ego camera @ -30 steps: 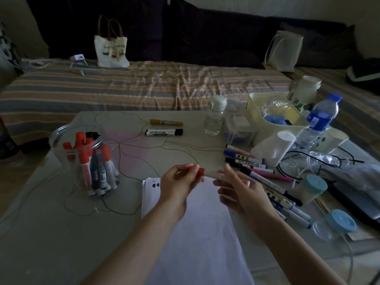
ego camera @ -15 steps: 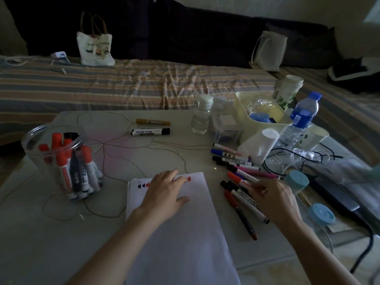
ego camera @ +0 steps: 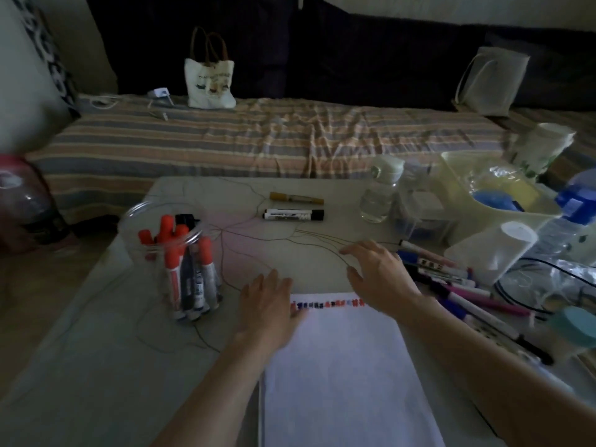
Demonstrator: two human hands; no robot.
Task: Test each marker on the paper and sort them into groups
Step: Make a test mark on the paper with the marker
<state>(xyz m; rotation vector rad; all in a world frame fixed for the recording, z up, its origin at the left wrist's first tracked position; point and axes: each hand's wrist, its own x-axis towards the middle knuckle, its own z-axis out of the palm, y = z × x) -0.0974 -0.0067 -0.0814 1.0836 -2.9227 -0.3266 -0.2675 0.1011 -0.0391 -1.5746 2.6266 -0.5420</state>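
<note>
A white sheet of paper [ego camera: 342,375] lies near the table's front edge, with a row of small red, blue and black test marks along its top. My left hand [ego camera: 269,309] rests flat on the paper's top left corner, fingers apart, holding nothing. My right hand [ego camera: 380,272] hovers over the paper's top right corner, fingers spread and empty. Just right of it lies a heap of loose markers [ego camera: 458,285]. A clear jar [ego camera: 175,259] at the left holds several red and black markers. A black marker [ego camera: 293,215] and a gold marker [ego camera: 296,197] lie at the table's far middle.
On the right stand a small clear bottle [ego camera: 380,191], a pale yellow bin [ego camera: 496,191], a blue-capped water bottle [ego camera: 567,214], paper cups [ego camera: 493,250], black cables and teal lids [ego camera: 577,324]. A striped bed with a tote bag [ego camera: 209,82] lies beyond the table.
The red marker held in both hands a second ago was set down among the loose markers. My right hand has since moved left to the paper's top; my left hand stays on the paper.
</note>
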